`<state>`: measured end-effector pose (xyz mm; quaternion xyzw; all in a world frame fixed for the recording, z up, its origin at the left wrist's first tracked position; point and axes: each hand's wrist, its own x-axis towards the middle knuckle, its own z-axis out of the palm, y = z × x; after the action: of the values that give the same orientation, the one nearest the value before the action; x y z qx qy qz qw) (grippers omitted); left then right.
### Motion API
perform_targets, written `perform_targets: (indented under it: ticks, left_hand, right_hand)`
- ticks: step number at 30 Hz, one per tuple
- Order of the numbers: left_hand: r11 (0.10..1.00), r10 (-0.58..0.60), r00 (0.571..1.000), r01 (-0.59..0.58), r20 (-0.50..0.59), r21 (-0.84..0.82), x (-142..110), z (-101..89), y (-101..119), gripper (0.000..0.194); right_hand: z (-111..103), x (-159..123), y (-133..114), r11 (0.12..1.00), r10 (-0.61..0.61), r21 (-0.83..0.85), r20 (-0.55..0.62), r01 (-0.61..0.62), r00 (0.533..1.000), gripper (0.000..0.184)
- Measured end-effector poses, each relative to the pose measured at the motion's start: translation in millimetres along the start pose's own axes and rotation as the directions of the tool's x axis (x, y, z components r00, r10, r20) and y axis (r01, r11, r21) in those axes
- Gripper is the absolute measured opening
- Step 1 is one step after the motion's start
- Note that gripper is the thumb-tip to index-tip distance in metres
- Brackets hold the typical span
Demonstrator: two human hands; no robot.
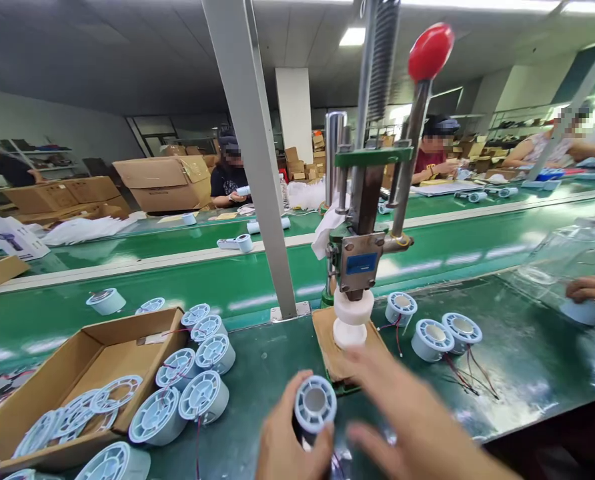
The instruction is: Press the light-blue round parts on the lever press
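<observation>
My left hand is closed round a pale blue round fan housing, held face up near the front edge of the green bench. My right hand lies just right of it with fingers stretched out, blurred, reaching toward the brown pad under a hand press. The press has a white cylindrical head and a lever with a red knob.
A cardboard box of flat fan grilles sits at left, with several blue housings beside it. Three housings with red wires lie right of the press. Another person's hand rests at far right. A grey post rises behind.
</observation>
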<state>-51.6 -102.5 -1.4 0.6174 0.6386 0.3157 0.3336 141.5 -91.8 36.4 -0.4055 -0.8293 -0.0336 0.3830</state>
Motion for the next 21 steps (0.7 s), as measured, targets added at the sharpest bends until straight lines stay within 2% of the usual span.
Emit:
perform_targets:
  ticks: [1,2,3,5,6,7,9,10,12,16,21]
  left_hand:
    - [1.000,-0.001,1.000,0.002,0.020,-0.014,14,-7.5,10,0.059]
    - [0.999,0.013,1.000,-0.012,0.021,-0.031,28,-13.4,21,0.059]
    - [0.998,0.049,0.999,-0.048,0.018,-0.044,42,-16.8,33,0.059]
    - [0.988,0.138,0.990,-0.137,0.008,-0.069,68,-15.2,52,0.058]
    - [0.981,0.176,0.984,-0.173,0.022,-0.090,79,-10.7,60,0.059]
    - [0.972,0.206,0.977,-0.198,0.053,-0.129,88,-4.7,66,0.060]
    - [0.944,0.261,0.956,-0.224,0.131,-0.244,103,9.0,71,0.060]
    - [0.925,0.289,0.942,-0.229,0.170,-0.303,108,15.2,72,0.059]
    - [0.895,0.328,0.915,-0.220,0.236,-0.388,114,24.1,69,0.054]
    - [0.890,0.335,0.908,-0.217,0.251,-0.402,113,31.9,55,0.047]
    - [0.888,0.358,0.925,-0.297,0.123,-0.351,105,41.5,42,0.061]
  right_hand:
    - [-37,30,9,0.999,0.039,-0.017,-0.170,-0.043,0.985,0.044]
    - [-73,63,18,0.996,0.042,-0.063,-0.341,-0.067,0.939,0.032]
    - [-107,98,29,0.988,0.000,-0.133,-0.490,-0.075,0.872,0.030]
    - [-157,168,52,0.962,-0.025,-0.234,-0.593,-0.143,0.805,0.043]
    - [-172,198,65,0.972,0.004,-0.189,-0.592,-0.143,0.806,0.052]
    - [-180,224,77,0.985,0.112,-0.045,-0.558,-0.164,0.822,0.062]
    - [-180,259,97,0.951,0.271,0.250,-0.402,-0.180,0.874,0.080]
    - [-175,269,104,0.911,0.319,0.370,-0.347,-0.184,0.882,0.085]
    - [-163,275,110,0.848,0.367,0.499,-0.312,-0.178,0.877,0.089]
    - [-152,271,107,0.826,0.414,0.530,-0.341,-0.192,0.844,0.085]
    - [-168,268,103,0.800,0.427,0.572,-0.334,-0.179,0.840,0.078]
